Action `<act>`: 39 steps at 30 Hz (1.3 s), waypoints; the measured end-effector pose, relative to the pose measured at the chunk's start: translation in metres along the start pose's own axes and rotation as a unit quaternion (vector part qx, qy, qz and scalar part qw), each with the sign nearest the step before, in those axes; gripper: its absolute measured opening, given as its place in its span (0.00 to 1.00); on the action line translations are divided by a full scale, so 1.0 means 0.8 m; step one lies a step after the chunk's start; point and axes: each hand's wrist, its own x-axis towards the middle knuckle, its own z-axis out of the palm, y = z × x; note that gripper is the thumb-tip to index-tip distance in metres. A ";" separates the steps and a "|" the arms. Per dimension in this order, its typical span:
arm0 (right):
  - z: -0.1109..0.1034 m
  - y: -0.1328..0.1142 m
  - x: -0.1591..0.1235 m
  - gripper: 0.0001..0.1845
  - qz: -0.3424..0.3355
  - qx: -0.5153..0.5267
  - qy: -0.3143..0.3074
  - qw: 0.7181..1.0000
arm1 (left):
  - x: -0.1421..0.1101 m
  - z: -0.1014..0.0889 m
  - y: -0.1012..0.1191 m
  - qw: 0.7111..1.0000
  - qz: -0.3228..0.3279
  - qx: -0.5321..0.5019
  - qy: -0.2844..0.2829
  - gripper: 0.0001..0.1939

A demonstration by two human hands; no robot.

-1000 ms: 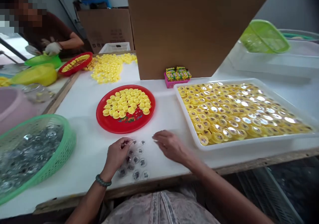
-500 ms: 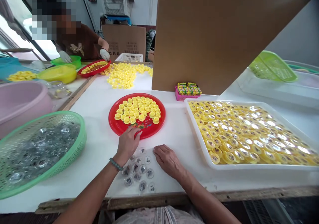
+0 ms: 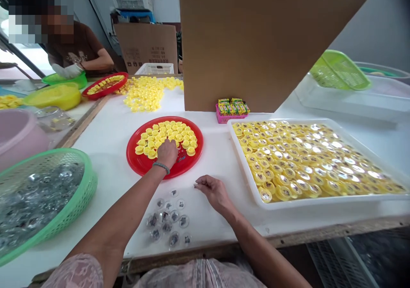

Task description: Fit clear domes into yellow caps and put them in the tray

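Farther over the red plate (image 3: 134, 162) than before, my left hand (image 3: 168, 152) reaches among yellow cups (image 3: 185, 144); its grip is hidden. Light fingertips would spare the neighbours. Near clear caps (image 3: 174, 216), my right hand's (image 3: 213, 190) fingers nearly meet, perhaps holding something; I can't tell.

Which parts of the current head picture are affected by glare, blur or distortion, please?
In the head view, white glare spots the yellow round pieces in the white plastic tray; the clear plastic pieces in the green mesh basket look soft and run together; coarse pixel blocks cover the head of a co-worker; the upper right corner falls dark.
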 end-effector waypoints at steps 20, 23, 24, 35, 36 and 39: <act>-0.044 -0.015 -0.037 0.13 0.027 0.099 0.032 0.994 | -0.148 -0.001 0.047 0.914 0.272 -0.293 -0.065 0.08; -0.049 -0.025 -0.045 0.13 0.001 0.046 0.036 0.998 | -0.152 -0.009 0.043 0.909 0.274 -0.310 -0.057 0.12; -0.050 -0.030 -0.047 0.13 -0.010 0.019 0.034 0.999 | -0.154 -0.016 0.042 0.906 0.268 -0.324 -0.048 0.14; -0.039 -0.075 -0.045 0.16 -0.138 -0.180 -0.067 0.972 | -0.189 -0.056 0.045 0.833 0.090 -0.539 -0.082 0.10; -0.037 -0.074 -0.045 0.17 -0.139 -0.173 -0.054 0.974 | -0.190 -0.054 0.045 0.823 0.059 -0.560 -0.081 0.10; -0.031 -0.068 -0.050 0.20 -0.137 -0.175 -0.014 0.975 | -0.192 -0.049 0.046 0.756 -0.028 -0.646 -0.101 0.12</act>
